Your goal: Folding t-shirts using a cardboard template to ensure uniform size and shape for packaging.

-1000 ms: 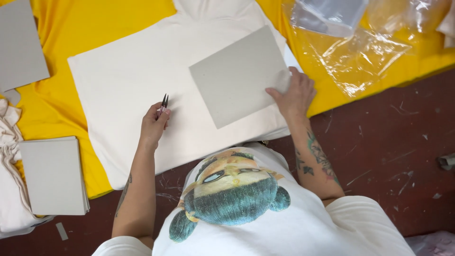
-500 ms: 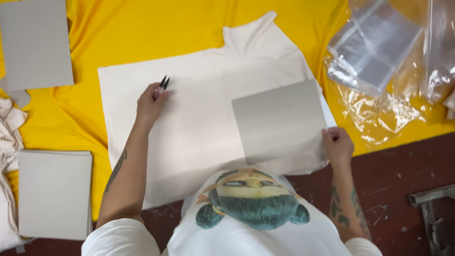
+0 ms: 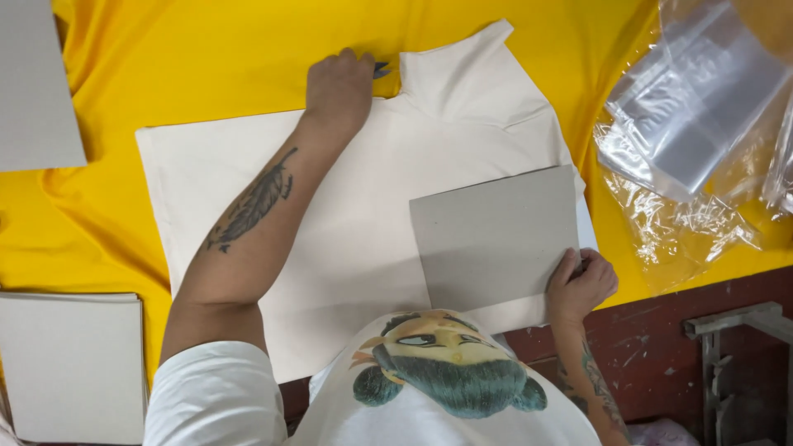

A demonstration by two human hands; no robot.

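A white shirt [image 3: 347,215] lies flat on yellow cloth [image 3: 182,58]. The left hand [image 3: 339,87] pinches its collar edge (with a small dark tool); the right hand [image 3: 581,285] grips a grey cardboard square [image 3: 496,235] lying on it. Clear plastic bags [image 3: 702,116] sit at the right.

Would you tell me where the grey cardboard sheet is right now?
In the head view, the grey cardboard sheet lies right of centre on the white garment, its lower right corner gripped by the right hand.

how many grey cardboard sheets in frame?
3 visible spots: one sheet on the cream garment, held by the right hand; one at top left; a stack at bottom left, whose sheet count cannot be told.
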